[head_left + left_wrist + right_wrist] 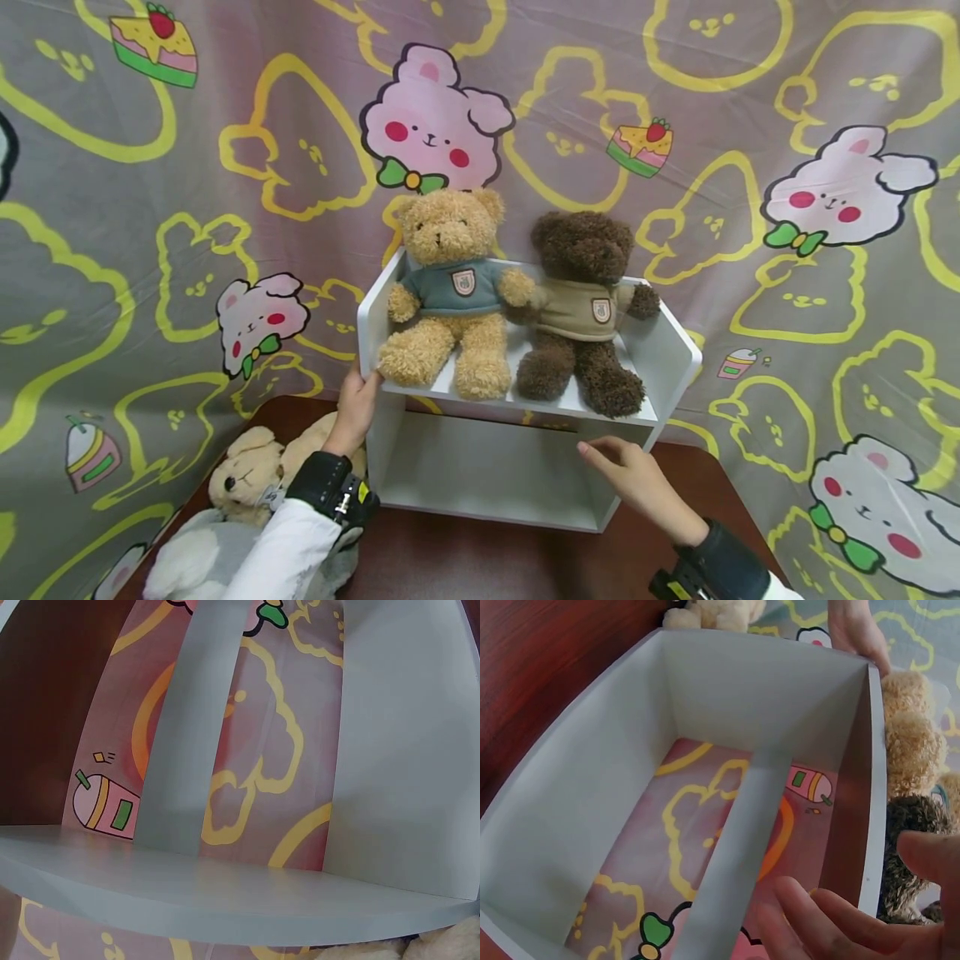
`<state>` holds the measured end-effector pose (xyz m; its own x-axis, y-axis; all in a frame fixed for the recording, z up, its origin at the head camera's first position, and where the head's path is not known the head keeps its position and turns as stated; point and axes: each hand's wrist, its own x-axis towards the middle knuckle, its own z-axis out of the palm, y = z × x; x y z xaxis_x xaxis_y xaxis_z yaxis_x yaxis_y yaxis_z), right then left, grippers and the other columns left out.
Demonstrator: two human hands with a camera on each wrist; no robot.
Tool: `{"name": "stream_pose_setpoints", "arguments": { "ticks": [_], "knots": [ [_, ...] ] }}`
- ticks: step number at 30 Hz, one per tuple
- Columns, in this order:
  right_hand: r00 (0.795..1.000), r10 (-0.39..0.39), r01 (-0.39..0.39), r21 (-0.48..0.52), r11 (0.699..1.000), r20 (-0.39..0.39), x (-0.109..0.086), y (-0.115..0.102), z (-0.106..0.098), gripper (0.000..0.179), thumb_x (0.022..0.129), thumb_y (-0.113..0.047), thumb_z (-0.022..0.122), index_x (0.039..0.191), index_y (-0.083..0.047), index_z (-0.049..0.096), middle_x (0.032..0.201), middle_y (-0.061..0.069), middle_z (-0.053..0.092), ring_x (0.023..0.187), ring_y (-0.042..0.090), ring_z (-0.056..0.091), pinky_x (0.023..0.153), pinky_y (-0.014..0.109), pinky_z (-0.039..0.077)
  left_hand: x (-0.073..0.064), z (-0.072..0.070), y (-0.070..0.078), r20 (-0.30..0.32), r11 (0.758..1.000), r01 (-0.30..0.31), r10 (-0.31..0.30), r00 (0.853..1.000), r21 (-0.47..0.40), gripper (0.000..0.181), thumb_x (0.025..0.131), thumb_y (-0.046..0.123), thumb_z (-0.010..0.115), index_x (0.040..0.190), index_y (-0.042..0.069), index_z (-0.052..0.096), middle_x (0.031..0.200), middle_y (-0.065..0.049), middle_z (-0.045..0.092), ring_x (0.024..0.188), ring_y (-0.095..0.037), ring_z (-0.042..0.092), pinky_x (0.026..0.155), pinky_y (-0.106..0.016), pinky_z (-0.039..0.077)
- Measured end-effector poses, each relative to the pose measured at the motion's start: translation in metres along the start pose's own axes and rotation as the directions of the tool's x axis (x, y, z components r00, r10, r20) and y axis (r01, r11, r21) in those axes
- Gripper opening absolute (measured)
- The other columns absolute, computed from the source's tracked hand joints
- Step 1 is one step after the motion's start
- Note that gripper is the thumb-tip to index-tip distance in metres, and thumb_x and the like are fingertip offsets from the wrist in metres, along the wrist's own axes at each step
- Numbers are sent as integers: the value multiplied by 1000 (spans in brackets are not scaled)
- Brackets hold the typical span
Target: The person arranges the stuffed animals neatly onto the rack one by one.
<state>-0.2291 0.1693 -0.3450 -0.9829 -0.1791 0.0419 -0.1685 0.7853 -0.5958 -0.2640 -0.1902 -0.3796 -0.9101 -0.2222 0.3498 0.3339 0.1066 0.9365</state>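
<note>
A white two-tier shelf [491, 462] stands on the table. On its upper board sit two teddy bears: a light-brown bear [450, 233] in a blue sweater at the left, and a dark-brown bear [585, 250] in a tan sweater at the right. My left hand [356, 408] holds the shelf's left side panel near the upper board, thumb at the front edge; its other fingers are partly hidden. Before the lower compartment my right hand [630, 475] hovers with loosely bent fingers and holds nothing. The right wrist view shows these fingers [810, 922] apart from the shelf.
Several plush toys, among them a cream dog [243, 475] and a grey-and-white one [202, 554], lie on the table left of the shelf, beside my left forearm. The dark red-brown table [442, 558] extends in front. A patterned curtain [555, 100] hangs close behind.
</note>
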Motion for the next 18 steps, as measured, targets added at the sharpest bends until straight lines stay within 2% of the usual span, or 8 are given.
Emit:
{"name": "stream_pose_setpoints", "arguments": {
  "ticks": [4,8,10,13,18],
  "knots": [
    [998,37,-35,52,998,-43,-3,2,-2,50,89,-48,50,108,-4,63,90,2,67,89,20,61,70,36,46,-2,0,7,6,1000,22,-22,1000,-13,44,97,7,34,139,-2,23,139,-23,32,127,-36,32,103,-51,24],
    [996,66,-56,143,988,-65,-5,5,-6,54,90,-48,46,112,-1,60,95,6,68,95,24,60,80,42,46,5,-2,-10,0,1000,7,-7,1000,-15,44,98,11,35,139,1,24,139,-20,34,126,-33,33,103,-50,25],
    [994,80,-65,185,981,-74,-6,7,-8,55,91,-48,45,114,1,59,97,8,68,99,26,59,85,45,44,6,-2,-13,-3,1000,-5,5,1000,-7,44,98,12,35,139,1,24,139,-20,34,126,-33,34,103,-51,25],
    [990,110,-86,246,965,-84,-8,9,-10,56,92,-47,43,116,3,57,101,12,67,102,28,58,88,45,42,6,-1,-14,-6,1000,-19,19,1000,0,44,97,13,35,139,1,25,138,-20,35,125,-33,35,102,-51,26],
    [981,157,-107,359,927,-111,-10,11,-13,55,94,-42,44,116,7,55,104,16,65,103,28,58,89,40,44,6,-1,-14,-4,1000,-25,25,1000,7,44,97,13,36,139,3,25,138,-18,36,125,-33,36,102,-51,27]
  ]
}}
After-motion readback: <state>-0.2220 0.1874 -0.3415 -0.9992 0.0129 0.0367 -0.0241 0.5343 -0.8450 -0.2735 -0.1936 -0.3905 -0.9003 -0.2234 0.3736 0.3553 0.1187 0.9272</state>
